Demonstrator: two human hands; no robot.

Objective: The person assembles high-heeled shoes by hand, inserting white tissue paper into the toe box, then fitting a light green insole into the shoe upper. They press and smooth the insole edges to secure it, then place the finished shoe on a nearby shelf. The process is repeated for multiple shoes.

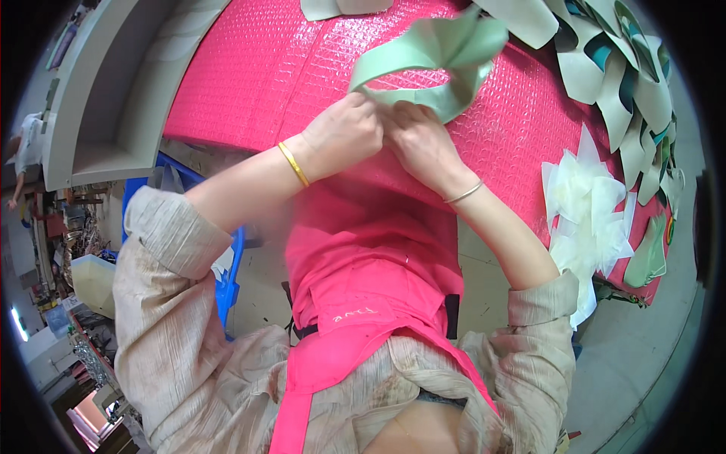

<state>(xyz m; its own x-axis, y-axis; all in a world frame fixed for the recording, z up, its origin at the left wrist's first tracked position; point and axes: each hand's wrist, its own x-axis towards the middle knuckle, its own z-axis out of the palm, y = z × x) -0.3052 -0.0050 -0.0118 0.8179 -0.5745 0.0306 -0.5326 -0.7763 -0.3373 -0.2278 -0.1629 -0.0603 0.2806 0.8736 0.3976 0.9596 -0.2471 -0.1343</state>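
Both hands meet above a table covered in shiny pink quilted sheeting (257,83). My left hand (342,136) wears a gold bracelet at the wrist and is closed, its fingers pinching the near edge of a pale green, looped piece that looks like a shoe upper (404,51). Right beside it, my right hand (425,142), with a thin bangle, is closed on the same edge. The piece stands up beyond my hands, with an open hole in its middle. Its far end is blurred. My fingertips are partly hidden behind the knuckles.
Overlapping pale uppers with teal linings (631,83) line the far right edge. White translucent sheets (588,208) lie at the right, near a small green stack (647,253). A grey open-fronted box (113,98) stands at left, above a blue plastic frame (231,291). Pale pieces (344,6) lie at the far edge.
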